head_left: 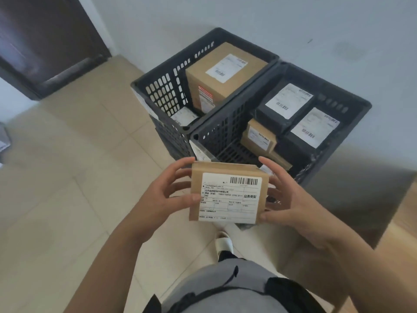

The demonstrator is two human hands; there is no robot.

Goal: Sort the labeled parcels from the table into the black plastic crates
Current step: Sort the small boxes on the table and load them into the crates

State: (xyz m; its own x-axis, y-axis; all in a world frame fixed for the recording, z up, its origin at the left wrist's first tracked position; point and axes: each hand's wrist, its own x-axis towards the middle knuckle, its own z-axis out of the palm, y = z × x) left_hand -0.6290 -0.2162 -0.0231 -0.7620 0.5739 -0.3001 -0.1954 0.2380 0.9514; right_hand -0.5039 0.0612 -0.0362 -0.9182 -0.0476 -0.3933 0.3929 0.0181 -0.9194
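- A person holds a small cardboard parcel (229, 192) in mid-air just before two black plastic crates, its white label (230, 197) facing up.
- The left hand (162, 195) grips the parcel's left edge, thumb on the label; the right hand (291, 197) clasps the right edge, fingers curled round it.
- The left crate (158, 91) holds a tall brown box (223, 75) at its far side, with a second labelled parcel (184, 116) low in the near corner, mostly hidden.
- The right crate (228, 132) holds two black bagged parcels (286, 105) (313, 129) along its far and right sides, and a small brown box (259, 136) beside them.
- A wooden surface (404, 222) is cut off at the right edge.
- A dark door (45, 41) stands far left; a sandalled foot (224, 242) shows on the tiled floor (67, 177).
- Small print on the labels is hard to read.
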